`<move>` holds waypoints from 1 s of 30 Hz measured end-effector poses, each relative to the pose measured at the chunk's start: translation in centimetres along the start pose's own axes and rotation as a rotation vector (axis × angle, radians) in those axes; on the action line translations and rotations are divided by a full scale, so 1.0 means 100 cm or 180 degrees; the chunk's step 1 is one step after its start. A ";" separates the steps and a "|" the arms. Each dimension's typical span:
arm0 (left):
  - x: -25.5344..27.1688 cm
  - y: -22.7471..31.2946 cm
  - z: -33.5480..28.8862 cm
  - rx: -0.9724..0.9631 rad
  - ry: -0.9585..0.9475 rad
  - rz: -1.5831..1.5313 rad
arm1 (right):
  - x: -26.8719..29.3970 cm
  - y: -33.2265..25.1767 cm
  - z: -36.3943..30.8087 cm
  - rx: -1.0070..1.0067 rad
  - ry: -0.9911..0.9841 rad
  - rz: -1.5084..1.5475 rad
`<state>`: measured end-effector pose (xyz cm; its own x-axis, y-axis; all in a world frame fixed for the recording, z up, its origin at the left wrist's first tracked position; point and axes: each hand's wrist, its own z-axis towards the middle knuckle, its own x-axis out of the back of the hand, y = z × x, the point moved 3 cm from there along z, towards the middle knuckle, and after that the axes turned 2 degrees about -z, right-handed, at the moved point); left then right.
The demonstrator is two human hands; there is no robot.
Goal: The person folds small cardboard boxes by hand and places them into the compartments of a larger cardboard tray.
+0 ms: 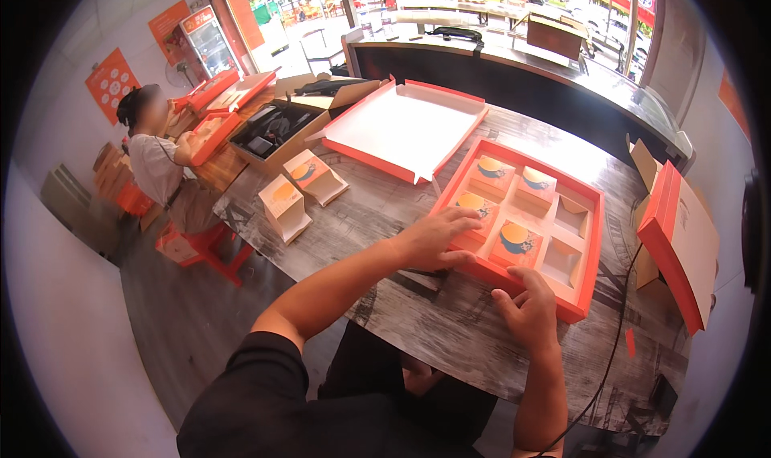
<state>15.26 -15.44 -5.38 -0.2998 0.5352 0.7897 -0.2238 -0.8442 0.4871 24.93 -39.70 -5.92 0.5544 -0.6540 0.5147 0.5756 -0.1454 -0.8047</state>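
A red-rimmed gift box tray (596,241) lies on the table in front of me. Several small printed boxes (516,238) with a yellow and blue round design sit in its compartments. Along its right side, two compartments (561,263) show bare pale walls. My left hand (432,239) reaches over the tray's left edge, fingers stretched out and touching or just above a small box (472,204). Beside the near edge is my right hand (528,309), its fingers apart and slightly bent, with nothing in it. Whether its fingertips touch the rim I cannot tell.
Two small boxes (313,177) stand left on the wooden table (353,241). Behind them are a white-lined red lid (405,128) and a carton of dark gear (277,128). Red box parts (683,233) lean at right, near a black cable (617,337). Another person (157,149) sits far left.
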 end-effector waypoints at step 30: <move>0.187 -0.218 -0.145 0.2869 0.1343 0.2196 | -0.005 -0.008 -0.001 0.0333 -0.0107 0.0192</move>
<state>1.13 13.37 -6.65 -0.4177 -0.2100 0.8840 0.7785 -0.5844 0.2290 24.18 -39.32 -5.57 0.6087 -0.6338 0.4772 0.5991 -0.0271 -0.8002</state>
